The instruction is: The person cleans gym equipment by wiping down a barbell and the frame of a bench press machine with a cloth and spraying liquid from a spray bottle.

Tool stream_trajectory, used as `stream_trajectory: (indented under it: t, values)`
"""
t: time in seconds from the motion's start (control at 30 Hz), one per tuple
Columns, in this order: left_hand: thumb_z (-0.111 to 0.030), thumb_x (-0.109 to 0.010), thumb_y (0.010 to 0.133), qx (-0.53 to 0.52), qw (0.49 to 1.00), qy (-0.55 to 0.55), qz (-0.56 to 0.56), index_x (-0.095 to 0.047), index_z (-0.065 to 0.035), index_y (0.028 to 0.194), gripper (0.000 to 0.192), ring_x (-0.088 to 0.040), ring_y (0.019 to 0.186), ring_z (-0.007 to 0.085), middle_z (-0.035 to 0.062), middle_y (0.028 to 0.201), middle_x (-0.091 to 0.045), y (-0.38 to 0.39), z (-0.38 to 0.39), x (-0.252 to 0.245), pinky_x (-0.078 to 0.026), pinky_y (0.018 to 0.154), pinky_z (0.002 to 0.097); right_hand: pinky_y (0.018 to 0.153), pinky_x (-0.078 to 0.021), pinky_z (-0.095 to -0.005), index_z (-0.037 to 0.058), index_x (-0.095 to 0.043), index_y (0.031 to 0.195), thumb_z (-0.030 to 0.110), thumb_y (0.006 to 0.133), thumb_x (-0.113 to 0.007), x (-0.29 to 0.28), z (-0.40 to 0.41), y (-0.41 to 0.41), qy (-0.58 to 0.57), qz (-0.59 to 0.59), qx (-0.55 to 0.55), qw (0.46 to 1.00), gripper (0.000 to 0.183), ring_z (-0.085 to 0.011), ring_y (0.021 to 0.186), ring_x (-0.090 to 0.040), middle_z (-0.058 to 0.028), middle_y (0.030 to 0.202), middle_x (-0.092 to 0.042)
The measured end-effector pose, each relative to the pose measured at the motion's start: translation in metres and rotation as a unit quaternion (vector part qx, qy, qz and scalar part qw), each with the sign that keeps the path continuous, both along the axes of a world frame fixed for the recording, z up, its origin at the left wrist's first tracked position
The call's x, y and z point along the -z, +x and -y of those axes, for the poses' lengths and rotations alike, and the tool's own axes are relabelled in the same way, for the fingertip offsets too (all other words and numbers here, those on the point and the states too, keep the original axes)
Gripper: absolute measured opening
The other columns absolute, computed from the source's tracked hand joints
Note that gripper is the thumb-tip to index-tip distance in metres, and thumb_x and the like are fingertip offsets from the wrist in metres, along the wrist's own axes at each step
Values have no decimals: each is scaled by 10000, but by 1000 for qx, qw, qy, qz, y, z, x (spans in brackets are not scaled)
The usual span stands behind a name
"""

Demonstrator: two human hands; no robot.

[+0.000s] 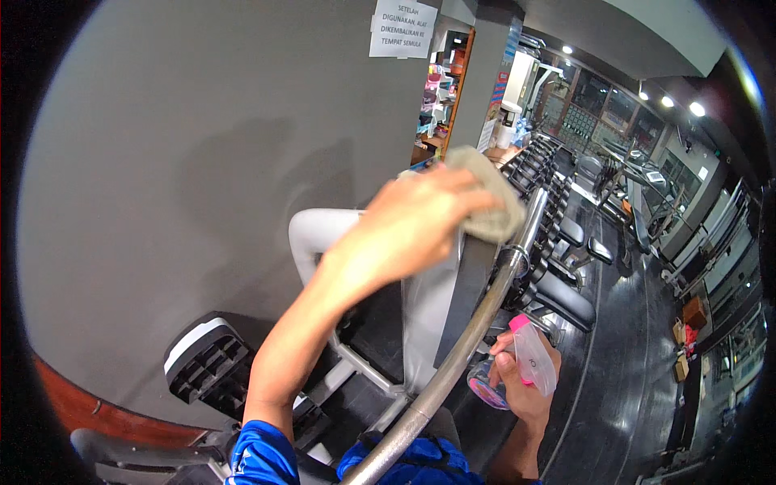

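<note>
My left hand (418, 221), in a blue sleeve, is closed on a folded beige cloth (488, 197). Both are blurred. The cloth is beside the far end of a long metal barbell (458, 354), and I cannot tell whether it touches the bar. A knurled grip shows at the bar's near end, and a collar (515, 259) sits further along. To the right of the bar, my right hand (527, 382) grips a clear spray bottle (485, 388) with a pink and translucent spray head (535, 357). Behind the cloth stands a grey machine upright (430, 315).
A grey wall (182, 121) fills the left, with a printed notice (403, 29) on it. A black-and-white step platform (209, 357) leans near the wall. Dumbbell racks (539, 160) and padded benches (561, 297) line the right side. Black flooring (612, 339) runs alongside.
</note>
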State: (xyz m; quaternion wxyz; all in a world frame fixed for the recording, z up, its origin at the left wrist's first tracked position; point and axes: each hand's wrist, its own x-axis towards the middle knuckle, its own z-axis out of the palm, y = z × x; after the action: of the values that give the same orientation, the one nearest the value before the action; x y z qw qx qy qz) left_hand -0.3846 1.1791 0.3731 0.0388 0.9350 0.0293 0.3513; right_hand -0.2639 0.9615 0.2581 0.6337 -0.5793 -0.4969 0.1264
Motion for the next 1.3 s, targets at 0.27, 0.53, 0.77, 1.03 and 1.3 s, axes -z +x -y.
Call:
stream_trajectory:
  t: [0.27, 0.53, 0.77, 1.03, 1.3]
  values:
    - [165, -474, 689, -132, 975, -162, 71, -573, -62, 1235, 600, -579, 1089, 390, 183, 1214, -587, -15, -22, 23, -471, 949, 445, 555, -471, -230, -9, -639, 943, 133, 838, -698, 1, -3, 0, 2, -10, -13, 1000, 186, -83, 556, -581, -61, 794, -658]
    - [147, -518, 611, -104, 951, -121, 265, -525, -131, 1346, 785, -438, 1260, 448, 261, 1407, -399, 15, 19, 154, -383, 1050, 483, 506, -446, -217, -28, -621, 960, 96, 839, -680, -9, -15, -6, 6, -38, -49, 998, 183, -69, 543, -572, -56, 804, -649]
    - [-34, -677, 536, -52, 992, -5, 118, -601, -185, 1285, 768, -555, 734, 263, 93, 865, -556, 2, 27, 276, -476, 723, 411, 525, -453, -228, -41, -604, 1035, 18, 741, -722, -24, -7, -5, -16, 45, -48, 998, 322, -80, 575, -565, -63, 842, -636]
    - [-6, -686, 567, -43, 983, -90, 154, -547, -142, 1327, 784, -555, 794, 321, 131, 931, -547, 9, 32, 292, -459, 737, 421, 635, -529, -292, -48, -476, 1299, 153, 696, -825, -1, 2, 16, 138, 68, -104, 983, 725, -169, 657, -650, -167, 1046, -653]
    - [31, -604, 588, -82, 955, -40, 283, -579, -150, 1300, 735, -508, 1091, 455, 190, 1281, -529, 41, 32, 105, -360, 987, 576, 646, -537, -321, -71, -406, 1353, 225, 733, -806, 10, 3, 18, 181, 18, -83, 980, 795, -203, 638, -666, -219, 1062, -648]
